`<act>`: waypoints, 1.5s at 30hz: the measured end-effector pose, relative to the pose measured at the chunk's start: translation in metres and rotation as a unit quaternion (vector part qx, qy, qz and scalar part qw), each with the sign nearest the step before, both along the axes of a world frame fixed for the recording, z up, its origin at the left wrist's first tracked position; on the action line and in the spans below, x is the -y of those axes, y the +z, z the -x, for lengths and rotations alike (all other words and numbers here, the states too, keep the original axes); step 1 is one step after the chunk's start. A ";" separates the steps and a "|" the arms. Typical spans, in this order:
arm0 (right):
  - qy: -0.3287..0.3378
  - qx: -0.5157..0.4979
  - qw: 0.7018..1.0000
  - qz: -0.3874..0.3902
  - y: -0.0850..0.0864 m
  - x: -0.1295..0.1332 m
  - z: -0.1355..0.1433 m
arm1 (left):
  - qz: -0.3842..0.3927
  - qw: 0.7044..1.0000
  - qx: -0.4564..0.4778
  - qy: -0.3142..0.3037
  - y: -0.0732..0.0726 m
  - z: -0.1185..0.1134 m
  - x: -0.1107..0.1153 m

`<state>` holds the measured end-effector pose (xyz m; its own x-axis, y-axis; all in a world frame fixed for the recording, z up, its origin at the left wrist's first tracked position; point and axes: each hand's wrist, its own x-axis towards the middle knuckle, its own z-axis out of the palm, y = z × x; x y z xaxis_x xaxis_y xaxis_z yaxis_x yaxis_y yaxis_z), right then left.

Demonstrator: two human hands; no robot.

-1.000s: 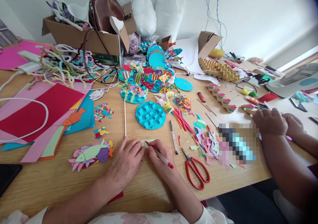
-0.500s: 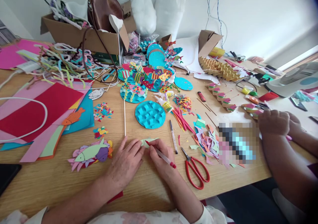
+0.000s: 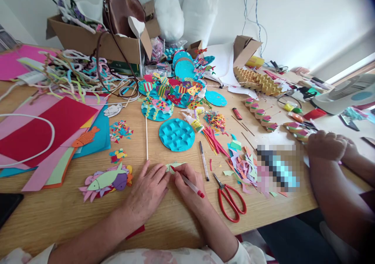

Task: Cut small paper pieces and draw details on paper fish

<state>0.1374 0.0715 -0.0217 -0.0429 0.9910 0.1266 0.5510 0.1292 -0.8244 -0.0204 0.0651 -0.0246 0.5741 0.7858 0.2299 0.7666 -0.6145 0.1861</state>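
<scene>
My left hand (image 3: 145, 193) lies flat on the table, its fingertips resting on a light green paper fish (image 3: 168, 167). The fish is partly covered by my hands. In my right hand (image 3: 189, 188) is a clear-barrelled red pen (image 3: 193, 186), its tip touching the fish. To the left lies a pile of cut paper fish (image 3: 107, 179), a light green one on top. A second pen (image 3: 204, 161) and red-handled scissors (image 3: 224, 186) lie to the right. Beyond my hands sits a round blue woven paper disc (image 3: 177, 135), with a thin wooden stick (image 3: 147, 139) beside it.
Paper scraps (image 3: 244, 166) lie right of the pens. Coloured sheets (image 3: 49, 131) and pipe cleaners (image 3: 76, 72) cover the left side. Glue bottles (image 3: 193, 123) and fish-decorated discs (image 3: 172, 90) are farther back. At the right, another person's hands (image 3: 326, 145) rest near the table edge.
The pen's rear end has shifted slightly left while its tip stays on the fish. My left hand holds its place. The other person's hands have moved a little to the right.
</scene>
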 end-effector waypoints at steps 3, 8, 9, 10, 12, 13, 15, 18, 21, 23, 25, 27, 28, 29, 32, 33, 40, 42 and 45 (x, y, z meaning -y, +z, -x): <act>0.010 -0.004 1.000 0.008 0.002 0.000 0.000 | 0.001 1.000 0.001 0.001 0.000 0.000 0.000; 0.005 -0.024 0.999 0.033 -0.001 0.001 -0.002 | 0.000 1.000 0.004 -0.001 0.001 0.000 0.000; -0.001 -0.031 0.999 0.036 -0.001 0.001 -0.002 | 0.000 1.000 0.002 -0.001 0.001 0.000 0.000; -0.007 -0.036 0.999 0.037 -0.002 0.001 -0.002 | 0.000 1.000 0.000 -0.001 0.001 0.000 0.000; -0.020 -0.034 0.999 0.034 -0.003 0.002 -0.003 | -0.003 1.000 0.000 -0.002 0.000 0.000 -0.001; -0.023 -0.028 0.999 0.031 -0.003 0.002 -0.003 | -0.005 1.000 0.001 -0.001 0.000 0.000 -0.001; -0.022 -0.019 0.999 0.029 -0.002 0.002 -0.002 | -0.011 1.000 0.006 0.000 -0.001 0.000 -0.001; -0.012 -0.014 0.999 0.029 -0.001 0.002 -0.002 | -0.016 1.000 0.017 0.005 -0.003 -0.001 -0.001; -0.007 -0.009 1.000 0.029 -0.001 0.002 -0.001 | -0.017 1.000 0.019 0.006 -0.003 0.000 -0.001; -0.007 -0.007 0.999 0.031 -0.002 0.002 -0.001 | -0.015 1.000 0.009 0.002 -0.003 0.001 -0.001; -0.007 -0.006 0.999 0.033 -0.002 0.002 -0.001 | -0.014 1.000 0.002 -0.004 -0.002 0.001 -0.001; -0.010 -0.005 0.999 0.032 -0.003 0.001 -0.001 | -0.016 1.000 0.000 -0.006 -0.001 0.001 0.000; -0.010 -0.006 0.999 0.030 -0.003 0.001 -0.001 | -0.018 1.000 0.000 -0.005 -0.001 0.001 0.000; -0.009 -0.009 1.000 0.027 -0.004 0.002 -0.001 | -0.021 1.000 0.001 -0.003 -0.001 0.001 0.000; -0.005 -0.015 1.000 0.019 -0.003 0.002 -0.001 | -0.022 1.000 0.001 0.001 0.000 0.000 0.000; -0.003 -0.016 1.000 0.017 -0.003 0.002 -0.002 | -0.020 1.000 0.001 0.001 0.000 0.000 0.000; 0.003 -0.006 1.000 0.017 -0.003 0.001 -0.001 | -0.011 1.000 0.005 -0.002 0.002 0.000 0.000; -0.002 -0.003 1.000 0.016 -0.003 0.001 0.000 | -0.013 1.000 0.006 -0.003 0.002 0.000 0.000; 0.000 0.002 1.000 0.013 -0.004 0.001 0.000 | -0.015 1.000 0.005 0.000 0.002 0.000 0.000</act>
<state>0.1374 0.0704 -0.0255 -0.0441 0.9939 0.1007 0.5543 0.1082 -0.8253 -0.0205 0.0651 -0.0230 0.5722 0.7782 0.2589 0.7646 -0.6203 0.1750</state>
